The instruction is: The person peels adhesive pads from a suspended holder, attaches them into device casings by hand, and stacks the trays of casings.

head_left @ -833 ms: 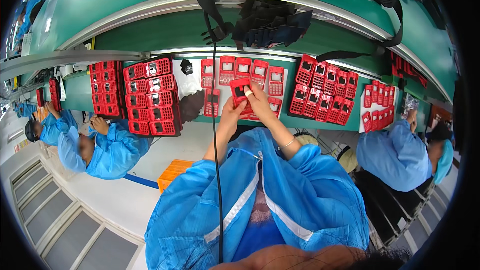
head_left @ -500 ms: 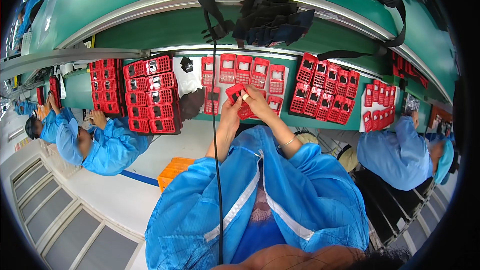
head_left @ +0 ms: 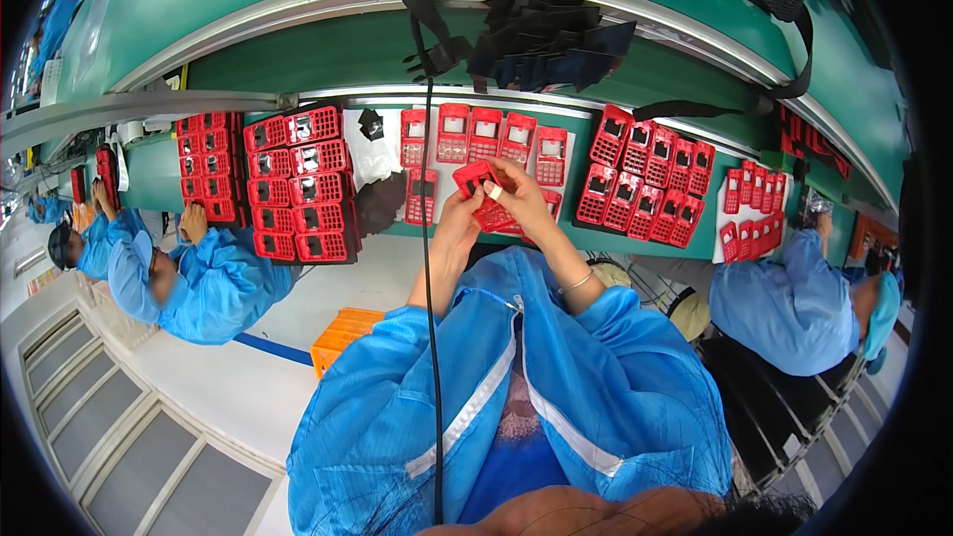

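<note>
Both hands meet around one red plastic phone housing [head_left: 471,177], held above the near edge of the green bench. My left hand [head_left: 460,221] grips its lower left side. From the right, my right hand [head_left: 523,201] has its fingers on the housing's face, with a pale wrap on one finger. What the right fingertips do at the window is too small to make out. Beyond the hands, several more red housings [head_left: 484,133] lie in rows on a white sheet, some partly hidden by my right hand.
Stacked trays of red housings stand left [head_left: 301,186] and right [head_left: 647,177]. A small black piece [head_left: 371,125] lies on white film beside a dark bag [head_left: 382,204]. Black sheets [head_left: 546,45] hang over the bench. A black cable [head_left: 429,268] drops before me. Co-workers sit at both sides.
The housing and both hands have shifted slightly right. My right hand's fingers have moved a little across its face. At left, a co-worker's arms have moved.
</note>
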`<state>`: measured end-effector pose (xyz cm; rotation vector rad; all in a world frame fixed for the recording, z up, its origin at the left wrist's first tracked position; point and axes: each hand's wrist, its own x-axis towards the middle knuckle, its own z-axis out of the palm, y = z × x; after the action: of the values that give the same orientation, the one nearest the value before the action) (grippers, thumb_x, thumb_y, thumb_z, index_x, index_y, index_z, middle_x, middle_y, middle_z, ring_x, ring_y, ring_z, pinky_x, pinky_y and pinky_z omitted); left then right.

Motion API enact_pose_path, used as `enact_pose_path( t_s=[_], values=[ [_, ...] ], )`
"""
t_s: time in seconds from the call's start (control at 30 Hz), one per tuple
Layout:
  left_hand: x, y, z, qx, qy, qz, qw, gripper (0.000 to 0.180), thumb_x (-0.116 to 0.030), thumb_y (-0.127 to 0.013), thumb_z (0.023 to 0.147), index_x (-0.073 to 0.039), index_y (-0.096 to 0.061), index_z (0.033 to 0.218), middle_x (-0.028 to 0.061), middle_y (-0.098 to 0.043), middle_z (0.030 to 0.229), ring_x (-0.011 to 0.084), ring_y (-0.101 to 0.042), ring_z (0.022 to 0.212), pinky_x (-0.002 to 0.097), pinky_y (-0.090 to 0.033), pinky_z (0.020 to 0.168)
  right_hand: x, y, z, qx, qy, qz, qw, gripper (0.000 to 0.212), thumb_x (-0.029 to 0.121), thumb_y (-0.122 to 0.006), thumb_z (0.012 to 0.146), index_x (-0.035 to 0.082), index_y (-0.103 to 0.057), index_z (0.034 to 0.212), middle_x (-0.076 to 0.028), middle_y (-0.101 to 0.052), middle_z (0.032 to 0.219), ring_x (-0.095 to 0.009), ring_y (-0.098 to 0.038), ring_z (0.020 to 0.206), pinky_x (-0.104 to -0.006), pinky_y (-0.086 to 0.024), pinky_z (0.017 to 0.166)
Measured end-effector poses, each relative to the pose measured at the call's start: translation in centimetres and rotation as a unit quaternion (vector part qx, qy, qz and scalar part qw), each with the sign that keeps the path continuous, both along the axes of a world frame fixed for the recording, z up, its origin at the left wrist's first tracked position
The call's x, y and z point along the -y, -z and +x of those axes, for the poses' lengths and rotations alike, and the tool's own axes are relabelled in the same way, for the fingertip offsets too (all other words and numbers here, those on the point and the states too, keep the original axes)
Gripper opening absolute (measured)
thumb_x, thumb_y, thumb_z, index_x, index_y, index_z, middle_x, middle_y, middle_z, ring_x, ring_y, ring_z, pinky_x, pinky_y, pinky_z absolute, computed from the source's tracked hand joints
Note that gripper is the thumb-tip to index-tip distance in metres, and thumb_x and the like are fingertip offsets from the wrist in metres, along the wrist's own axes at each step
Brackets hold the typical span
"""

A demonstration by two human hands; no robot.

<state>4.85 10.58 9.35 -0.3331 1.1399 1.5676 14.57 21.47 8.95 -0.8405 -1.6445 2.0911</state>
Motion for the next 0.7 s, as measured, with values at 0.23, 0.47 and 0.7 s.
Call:
enact_pose_path(
  t_s=[0.23,0.47,0.7],
  values=[
    [0.4,1.8,-0.8,0.06,-0.034,-0.005,0.998,0.026,-0.012,-0.052,0.103,-0.002,-0.059,0.127,0.0099,-0.065,0.12,0.0207,-0.065,0.109,0.0378,-0.054,0.097,-1.1,-0.8,0.7,0.026,-0.007,0.045,0.999,0.034,0.012,-0.078,0.081,0.007,-0.07,0.114,-0.008,-0.068,0.108,-0.022,-0.065,0.105,-0.0341,-0.05,0.093],
    [0.2,2.3,-0.2,0.0,-0.009,-0.009,1.0,0.025,-0.001,-0.056,0.098,0.001,-0.06,0.123,0.0119,-0.065,0.117,0.0206,-0.067,0.1,0.0352,-0.056,0.089,0.5,-1.0,-0.7,0.123,0.056,0.427,0.894,0.016,0.018,-0.08,0.073,0.009,-0.074,0.085,-0.004,-0.066,0.089,-0.025,-0.063,0.086,-0.0412,-0.049,0.078],
    [-0.2,1.3,-0.7,-0.037,-0.004,-0.005,0.999,0.046,0.018,-0.053,0.086,-0.002,-0.05,0.126,0.0097,-0.064,0.104,0.0224,-0.067,0.095,0.0373,-0.058,0.084,-0.1,-0.6,0.0,-0.065,0.048,0.586,0.806,0.023,0.014,-0.08,0.071,0.012,-0.077,0.093,0.0,-0.064,0.089,-0.023,-0.057,0.085,-0.041,-0.049,0.076]
  ],
)
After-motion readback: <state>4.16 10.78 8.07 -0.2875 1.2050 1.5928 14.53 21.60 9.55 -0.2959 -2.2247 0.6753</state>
